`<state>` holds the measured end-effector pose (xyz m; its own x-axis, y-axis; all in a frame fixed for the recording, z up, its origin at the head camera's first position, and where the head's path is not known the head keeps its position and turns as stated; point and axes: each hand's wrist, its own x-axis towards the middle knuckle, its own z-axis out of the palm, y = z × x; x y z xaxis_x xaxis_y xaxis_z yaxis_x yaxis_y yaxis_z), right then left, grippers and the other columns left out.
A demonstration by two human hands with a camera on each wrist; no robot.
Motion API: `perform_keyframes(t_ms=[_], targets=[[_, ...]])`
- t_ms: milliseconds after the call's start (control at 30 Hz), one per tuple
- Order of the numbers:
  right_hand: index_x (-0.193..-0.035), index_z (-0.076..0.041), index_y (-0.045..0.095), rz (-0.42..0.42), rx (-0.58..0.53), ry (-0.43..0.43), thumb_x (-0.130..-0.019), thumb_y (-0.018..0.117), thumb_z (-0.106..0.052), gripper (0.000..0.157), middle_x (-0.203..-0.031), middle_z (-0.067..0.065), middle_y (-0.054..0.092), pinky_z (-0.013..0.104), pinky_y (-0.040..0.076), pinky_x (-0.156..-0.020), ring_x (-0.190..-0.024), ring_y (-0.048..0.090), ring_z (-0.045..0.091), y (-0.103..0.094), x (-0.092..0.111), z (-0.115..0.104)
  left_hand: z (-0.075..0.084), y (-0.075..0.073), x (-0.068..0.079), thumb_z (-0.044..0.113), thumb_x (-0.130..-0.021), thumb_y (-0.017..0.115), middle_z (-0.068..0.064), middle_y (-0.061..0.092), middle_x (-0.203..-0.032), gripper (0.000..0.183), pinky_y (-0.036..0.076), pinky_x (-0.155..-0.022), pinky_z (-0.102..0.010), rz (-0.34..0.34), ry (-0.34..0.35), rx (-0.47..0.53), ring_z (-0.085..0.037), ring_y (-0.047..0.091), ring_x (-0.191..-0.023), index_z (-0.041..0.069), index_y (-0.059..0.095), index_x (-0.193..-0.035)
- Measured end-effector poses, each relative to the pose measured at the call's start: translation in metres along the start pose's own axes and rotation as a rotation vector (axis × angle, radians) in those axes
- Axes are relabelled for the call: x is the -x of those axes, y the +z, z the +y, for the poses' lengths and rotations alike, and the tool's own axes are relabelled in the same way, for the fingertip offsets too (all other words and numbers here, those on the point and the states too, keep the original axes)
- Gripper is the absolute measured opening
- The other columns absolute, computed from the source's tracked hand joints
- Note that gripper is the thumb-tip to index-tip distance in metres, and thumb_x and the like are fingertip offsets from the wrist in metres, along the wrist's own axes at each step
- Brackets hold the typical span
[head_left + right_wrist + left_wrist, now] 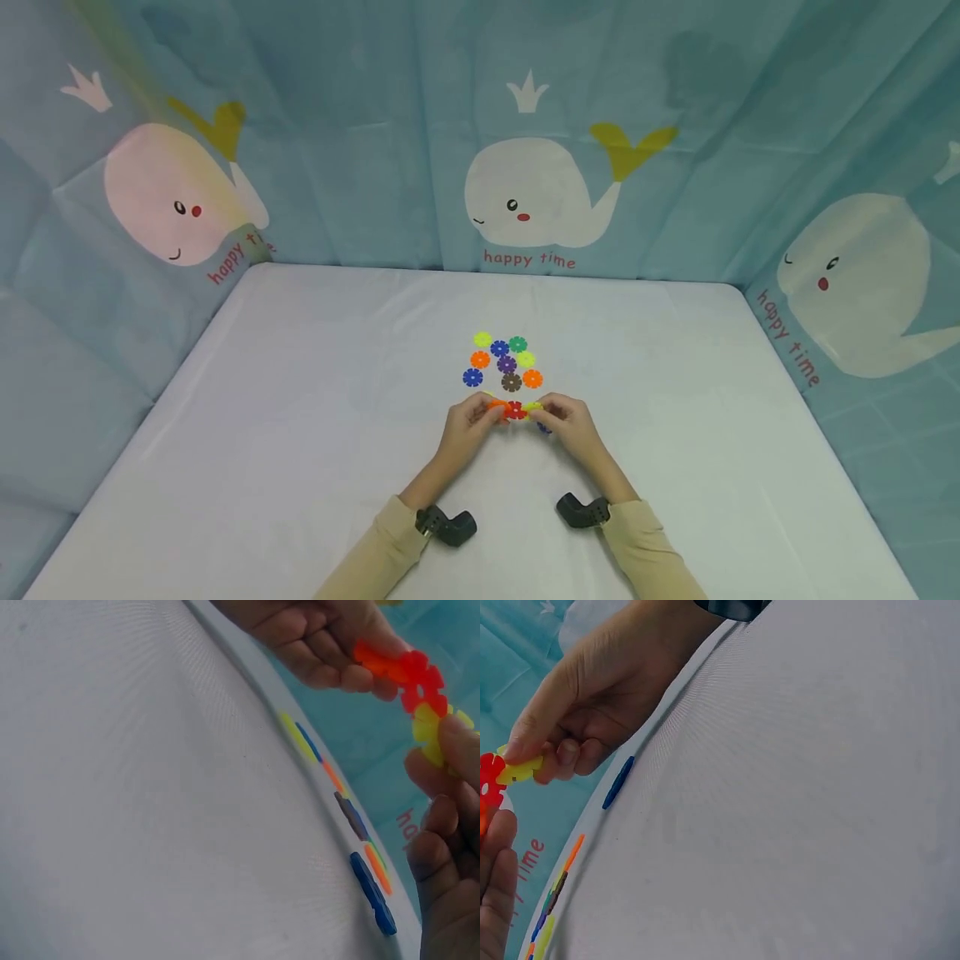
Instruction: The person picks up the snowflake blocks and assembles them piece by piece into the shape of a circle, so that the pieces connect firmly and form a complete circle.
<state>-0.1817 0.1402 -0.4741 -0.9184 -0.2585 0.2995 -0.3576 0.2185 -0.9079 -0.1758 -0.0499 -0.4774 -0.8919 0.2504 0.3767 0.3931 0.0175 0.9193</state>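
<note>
Blue curtain panels [360, 183] printed with pale whales enclose a white-covered desk [337, 375]; directions below take the far edge of the desk as 12 o'clock in the head view. Near the middle of the desk, a red disc [516, 410] is positioned between both hands, with an orange disc [379, 664] meeting it at 9 o'clock and a yellow disc [426, 731] meeting it at 3 o'clock. Left hand [467, 425]: grip closed, thumb and fingers pinching the orange disc. Right hand [573, 425]: grip closed, pinching the yellow disc. Both wrist views show the three discs raised above the desk; how deeply the yellow disc is seated in the red one cannot be determined. At 12 o'clock from the red disc lies a flat cluster of loose discs [507, 364] in several colours. A blue disc [544, 428] lies near 5 o'clock, partly covered by the right hand. Handling: the discs appear to be thin notched plastic and should prove light, fairly stiff and slightly slippery. Hold each disc by its outer rim, thumb against one face and fingertips against the other, leaving the joining notches uncovered. Force should be applied along the plane of the slot; twisting would probably strain the thin teeth or separate the joint.
</note>
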Motion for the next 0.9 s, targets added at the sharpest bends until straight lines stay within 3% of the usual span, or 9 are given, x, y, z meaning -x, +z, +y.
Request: perform_keyframes(t_ms=[200,433,667,900], targets=[[-0.091,0.005,0.057,0.092,-0.078,0.038,-0.078,0.064,0.005,0.014,-0.07,0.01,0.056,0.02,0.041,-0.054,-0.058,0.047,0.012,0.0,0.002,0.002,0.002,0.003,0.0,-0.005,-0.087,0.053,-0.021,0.062,-0.087,0.007,0.048,-0.072,-0.03,-0.032,-0.031,0.036,-0.034,0.06,-0.08,-0.011,0.054,-0.09],[-0.092,0.004,0.061,0.091,-0.071,0.007,-0.081,0.062,0.004,0.012,-0.072,0.011,0.055,0.028,0.043,-0.053,-0.059,0.048,0.021,0.0,0.001,0.001,0.003,0.003,-0.001,-0.001,-0.086,0.056,-0.016,0.063,-0.092,0.011,0.048,-0.074,-0.028,-0.038,-0.032,-0.016,-0.02,0.06,-0.082,-0.008,0.058,-0.094],[-0.093,0.009,0.061,0.049,-0.1,-0.029,-0.081,0.06,0.007,0.012,-0.067,0.024,0.054,0.036,0.041,-0.047,-0.053,0.044,0.037,-0.001,0.002,0.002,-0.001,0.004,0.001,0.0,-0.082,0.063,-0.009,0.062,-0.075,0.007,0.042,-0.056,-0.022,-0.035,0.069,-0.105,-0.011,0.049,-0.064,-0.005,0.067,-0.086],[-0.092,0.01,0.062,0.017,-0.078,-0.078,-0.08,0.06,0.009,0.012,-0.07,0.013,0.06,0.029,0.043,-0.049,-0.054,0.049,0.022,0.009,0.001,-0.006,-0.001,0.002,0.0,0.0,-0.079,0.066,-0.005,0.051,-0.064,0.005,0.036,-0.053,-0.02,-0.034,0.098,-0.132,-0.011,0.042,-0.06,-0.003,0.066,-0.083]])
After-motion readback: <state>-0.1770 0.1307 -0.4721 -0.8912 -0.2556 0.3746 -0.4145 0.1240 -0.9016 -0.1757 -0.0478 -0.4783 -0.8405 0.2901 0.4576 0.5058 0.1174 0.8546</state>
